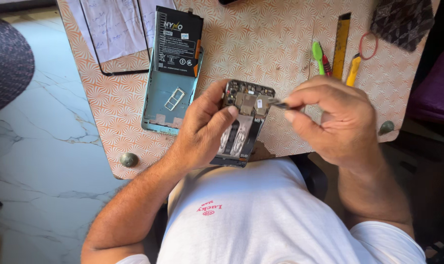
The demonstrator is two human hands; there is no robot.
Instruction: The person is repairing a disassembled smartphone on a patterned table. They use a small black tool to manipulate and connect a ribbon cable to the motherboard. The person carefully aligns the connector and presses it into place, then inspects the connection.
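Left hand [202, 129] wrapped around an opened phone [244, 122] held above the table's [280, 44] near edge, right hand [337, 120] pinching thin tweezers [279, 103] at its upper circuit board — battery [177, 41] and blue back cover [169, 98] lying just left, tools near the ruler [341, 44].

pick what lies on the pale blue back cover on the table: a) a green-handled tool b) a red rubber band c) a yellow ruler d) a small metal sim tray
d, a small metal sim tray lies on the inner face of the pale blue back cover, just below the black battery; the green-handled tool, red rubber band and yellow ruler lie far off to the other side of the table.
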